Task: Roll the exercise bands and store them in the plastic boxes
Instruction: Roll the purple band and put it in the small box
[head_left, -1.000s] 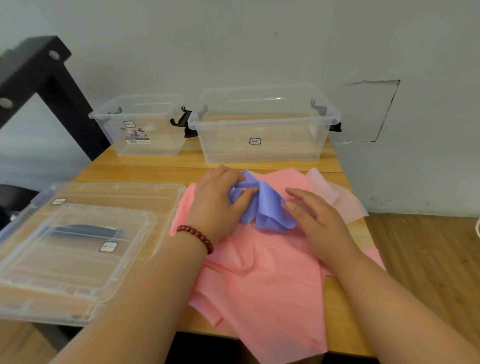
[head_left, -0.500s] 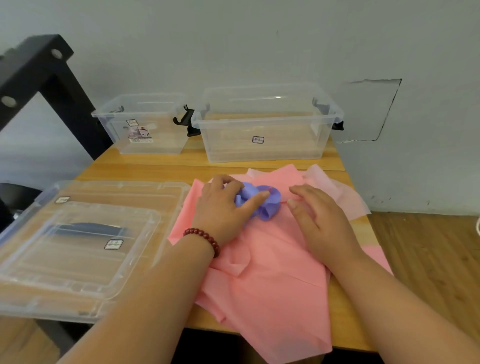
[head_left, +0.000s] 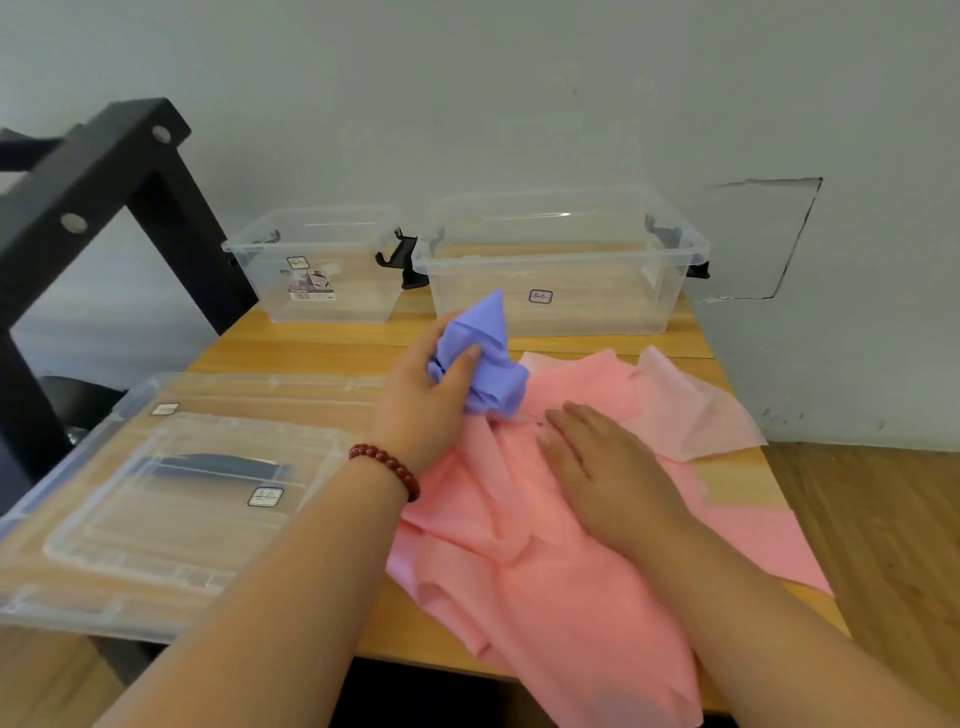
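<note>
My left hand (head_left: 423, 397) grips a bunched purple exercise band (head_left: 485, 358) and holds it just above the table, in front of the large clear box (head_left: 563, 228). My right hand (head_left: 605, 467) lies flat, fingers straight, on the pink band (head_left: 545, 582), which is spread loosely over the table and hangs off its front edge. A paler pink band (head_left: 691, 410) lies under it to the right. A smaller clear box (head_left: 311, 228) stands at the back left. Both boxes look empty.
Two clear lids (head_left: 156, 499) are stacked on the table's left side. A black metal frame (head_left: 88, 197) rises at the far left. The wall is right behind the boxes. The wooden table (head_left: 311, 353) ends just right of the pink bands, above the floor.
My left hand has lifted the bunched purple band off the pink one and moved it back toward the large box. My right hand stays flat on the pink band.
</note>
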